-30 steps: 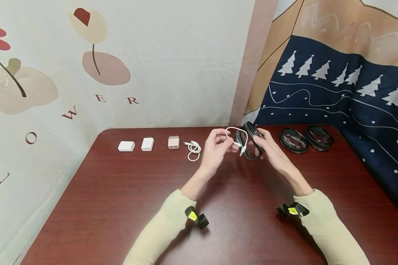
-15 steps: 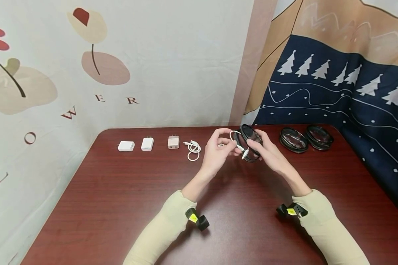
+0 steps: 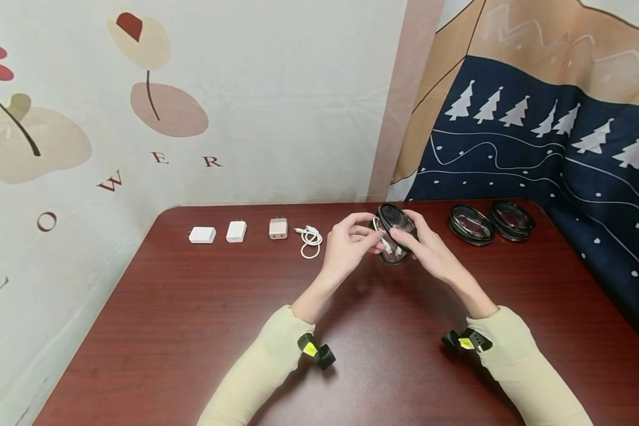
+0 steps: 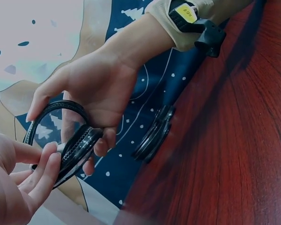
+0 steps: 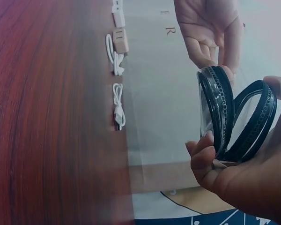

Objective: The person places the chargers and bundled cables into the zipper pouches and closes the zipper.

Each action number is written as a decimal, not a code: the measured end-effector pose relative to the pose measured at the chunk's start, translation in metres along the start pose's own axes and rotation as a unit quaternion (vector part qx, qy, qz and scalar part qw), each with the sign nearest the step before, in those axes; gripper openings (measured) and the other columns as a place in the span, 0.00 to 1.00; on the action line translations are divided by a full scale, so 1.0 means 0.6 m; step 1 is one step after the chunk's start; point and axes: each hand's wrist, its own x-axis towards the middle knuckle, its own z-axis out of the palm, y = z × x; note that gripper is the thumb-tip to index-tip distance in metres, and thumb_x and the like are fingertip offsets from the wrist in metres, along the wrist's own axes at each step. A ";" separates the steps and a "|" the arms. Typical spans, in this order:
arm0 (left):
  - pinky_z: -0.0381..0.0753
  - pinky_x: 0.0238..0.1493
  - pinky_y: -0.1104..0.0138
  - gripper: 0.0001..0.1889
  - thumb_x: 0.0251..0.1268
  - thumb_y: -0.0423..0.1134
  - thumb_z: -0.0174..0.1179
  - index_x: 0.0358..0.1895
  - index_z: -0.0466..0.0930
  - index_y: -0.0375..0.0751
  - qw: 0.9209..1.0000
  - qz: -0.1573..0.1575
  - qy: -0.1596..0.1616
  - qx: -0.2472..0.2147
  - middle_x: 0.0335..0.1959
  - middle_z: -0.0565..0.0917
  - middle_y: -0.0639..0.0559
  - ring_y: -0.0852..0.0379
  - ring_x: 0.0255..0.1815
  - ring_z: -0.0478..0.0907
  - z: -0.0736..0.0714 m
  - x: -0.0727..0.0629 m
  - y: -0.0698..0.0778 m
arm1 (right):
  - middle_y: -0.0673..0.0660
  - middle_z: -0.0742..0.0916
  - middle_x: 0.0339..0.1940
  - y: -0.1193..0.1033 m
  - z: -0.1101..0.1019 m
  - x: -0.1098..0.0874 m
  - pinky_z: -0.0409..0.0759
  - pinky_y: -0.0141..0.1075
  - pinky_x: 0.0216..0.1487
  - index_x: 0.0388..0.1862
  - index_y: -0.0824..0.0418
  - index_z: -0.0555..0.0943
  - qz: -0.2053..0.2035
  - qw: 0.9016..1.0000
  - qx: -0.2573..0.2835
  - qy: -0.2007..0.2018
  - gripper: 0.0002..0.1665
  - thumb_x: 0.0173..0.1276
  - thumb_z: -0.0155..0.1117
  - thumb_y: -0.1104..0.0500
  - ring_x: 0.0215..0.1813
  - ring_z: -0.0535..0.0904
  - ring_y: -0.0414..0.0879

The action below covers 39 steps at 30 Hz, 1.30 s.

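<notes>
Near the back of the table, my right hand (image 3: 428, 251) holds a round, clear-sided pouch with black zipper edging (image 3: 397, 218), its two halves spread apart. My left hand (image 3: 345, 245) pinches a white charging cable (image 3: 386, 245) at the pouch's opening. The cable's plug ends lie against the lower half; its loop is partly behind the fingers. The left wrist view has the left fingertips (image 4: 49, 161) inside the opening, with little of the cable showing. In the right wrist view, the spread zipper edges (image 5: 222, 112) form a V, and the cable is hidden.
To the left stand two white charger plugs (image 3: 202, 235) and a beige charger plug (image 3: 278, 229), with a coiled white cable (image 3: 311, 238) beside them. Another white cable (image 5: 118, 108) lies on the table, behind the left hand. Two similar pouches (image 3: 471, 225) lie at the back right.
The left hand has brought the cable right and down into the pouch's opening. The right hand has tilted the pouch and shifted slightly left, so its lid faces up more.
</notes>
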 end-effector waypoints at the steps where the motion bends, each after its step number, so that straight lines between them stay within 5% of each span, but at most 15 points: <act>1: 0.88 0.33 0.59 0.19 0.62 0.24 0.65 0.57 0.79 0.31 1.000 0.001 0.002 0.014 0.33 0.87 0.37 0.58 0.23 0.85 -0.001 0.000 0.000 | 0.65 0.75 0.65 0.000 0.001 0.000 0.76 0.51 0.45 0.79 0.58 0.54 -0.001 1.000 0.005 -0.002 0.40 0.78 0.52 0.42 0.52 0.74 0.57; 7: 0.86 0.27 0.61 0.19 0.62 0.29 0.68 0.57 0.83 0.35 0.989 0.027 0.010 0.144 0.31 0.89 0.44 0.45 0.21 0.84 -0.006 0.001 0.003 | 0.64 0.74 0.64 -0.001 0.005 -0.001 0.76 0.48 0.43 0.79 0.57 0.55 -0.009 0.999 0.033 -0.010 0.38 0.78 0.52 0.43 0.52 0.72 0.56; 14: 0.76 0.24 0.74 0.17 0.62 0.32 0.68 0.54 0.86 0.34 0.950 0.095 0.005 0.297 0.29 0.86 0.50 0.59 0.21 0.80 -0.005 0.003 -0.001 | 0.63 0.73 0.61 0.003 0.011 -0.001 0.76 0.40 0.36 0.78 0.58 0.55 -0.018 0.998 0.053 -0.013 0.37 0.78 0.52 0.45 0.48 0.71 0.55; 19: 0.76 0.30 0.73 0.15 0.61 0.34 0.70 0.50 0.87 0.33 0.931 0.125 0.008 0.342 0.30 0.80 0.50 0.60 0.23 0.77 -0.006 0.003 -0.003 | 0.63 0.72 0.63 0.005 0.012 0.000 0.75 0.43 0.37 0.78 0.58 0.55 -0.018 0.998 0.065 -0.017 0.37 0.78 0.52 0.46 0.50 0.70 0.55; 29: 0.76 0.30 0.73 0.15 0.64 0.36 0.69 0.52 0.86 0.36 0.944 0.128 -0.016 0.303 0.32 0.80 0.47 0.55 0.27 0.79 -0.014 0.010 -0.004 | 0.63 0.72 0.59 0.013 0.009 0.004 0.72 0.43 0.35 0.78 0.58 0.54 -0.005 0.995 0.094 -0.023 0.37 0.79 0.50 0.44 0.44 0.70 0.53; 39: 0.77 0.32 0.69 0.17 0.67 0.39 0.65 0.56 0.83 0.37 0.957 0.092 0.004 0.275 0.33 0.82 0.48 0.58 0.27 0.78 -0.040 0.019 -0.002 | 0.60 0.73 0.59 0.019 0.008 0.008 0.70 0.39 0.32 0.77 0.56 0.57 0.003 0.996 0.092 -0.019 0.37 0.79 0.47 0.39 0.39 0.68 0.51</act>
